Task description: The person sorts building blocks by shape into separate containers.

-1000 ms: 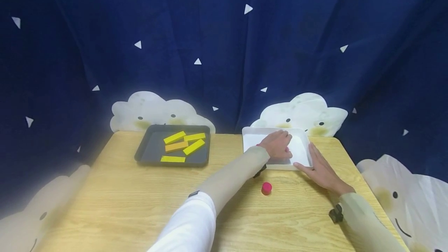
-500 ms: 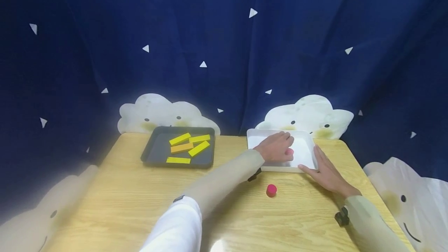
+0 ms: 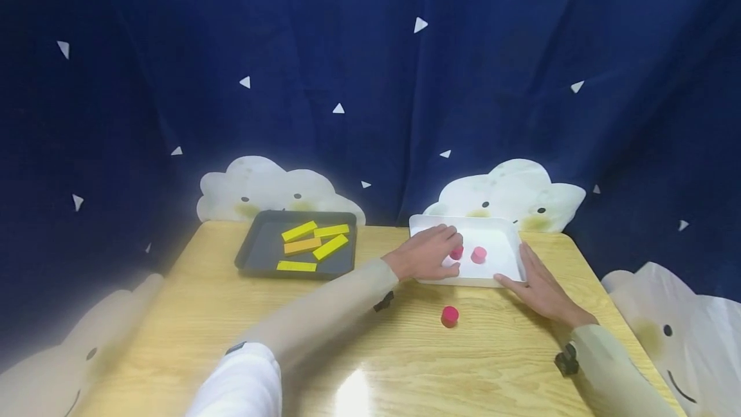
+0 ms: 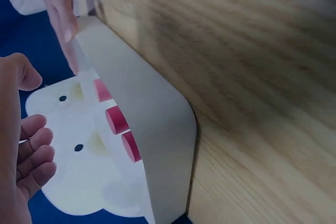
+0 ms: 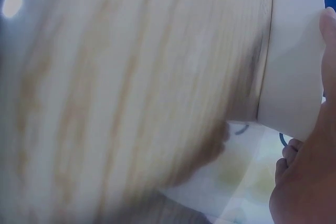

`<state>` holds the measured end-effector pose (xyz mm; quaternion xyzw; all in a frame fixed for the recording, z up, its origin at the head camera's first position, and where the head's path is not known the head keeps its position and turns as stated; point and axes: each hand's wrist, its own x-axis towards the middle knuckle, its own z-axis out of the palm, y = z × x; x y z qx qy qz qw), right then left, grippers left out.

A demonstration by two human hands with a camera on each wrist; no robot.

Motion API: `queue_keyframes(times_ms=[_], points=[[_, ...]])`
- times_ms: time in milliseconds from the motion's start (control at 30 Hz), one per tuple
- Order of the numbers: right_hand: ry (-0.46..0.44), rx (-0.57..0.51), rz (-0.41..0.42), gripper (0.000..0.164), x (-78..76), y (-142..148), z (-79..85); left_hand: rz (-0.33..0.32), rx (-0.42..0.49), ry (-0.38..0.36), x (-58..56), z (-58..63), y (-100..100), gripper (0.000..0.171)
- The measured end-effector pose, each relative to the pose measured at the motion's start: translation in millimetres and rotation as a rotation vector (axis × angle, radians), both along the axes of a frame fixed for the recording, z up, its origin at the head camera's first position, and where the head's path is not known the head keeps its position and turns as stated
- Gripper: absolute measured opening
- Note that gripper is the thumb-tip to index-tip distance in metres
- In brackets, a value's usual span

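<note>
My left hand (image 3: 427,255) hovers over the left part of a white tray (image 3: 499,246), fingers loosely bent and holding nothing. Just past its fingertips lie a pink cylinder (image 3: 478,255) and a red cylinder (image 3: 457,253). The left wrist view shows three cylinders inside the tray, the lowest red cylinder (image 4: 131,146) being hidden behind my left hand in the head view. At the tray's front right corner rests my right hand (image 3: 543,289), thumb on the front rim, fingers stretched along the right side. Another red cylinder (image 3: 449,316) stands on the table in front of the tray.
A dark grey tray (image 3: 255,256) on the left holds several yellow blocks (image 3: 331,248) and an orange block (image 3: 302,246). Both trays stand near the back edge of the wooden table (image 3: 376,327), before a dark blue curtain (image 3: 370,82).
My left hand has let go of the pink cylinder in the white tray and drawn back to the left, uncovering a red one. The right hand stays at the tray's corner.
</note>
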<state>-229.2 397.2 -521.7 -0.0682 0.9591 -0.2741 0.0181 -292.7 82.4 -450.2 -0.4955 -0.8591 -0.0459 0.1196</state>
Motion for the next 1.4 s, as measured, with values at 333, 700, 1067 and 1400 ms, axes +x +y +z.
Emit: queue_keyframes(times_ms=[333,700,1067,1400], points=[[0.015,-0.002,0.004,0.116,-0.3,1.8,5.4,-0.034,0.010,0.120,31.3,1.7,-41.3,0.035],[0.015,0.005,0.005,0.116,-1.0,3.3,0.1,-0.058,0.064,0.075,62.1,-4.4,-71.6,0.029],[0.027,0.005,0.009,0.116,-3.4,5.9,-3.5,-0.080,0.051,-0.046,74.4,-28.6,-59.4,0.034],[0.025,0.003,0.006,0.116,-2.2,5.2,-3.0,-0.077,-0.013,-0.094,79.2,-31.8,-38.2,0.041]])
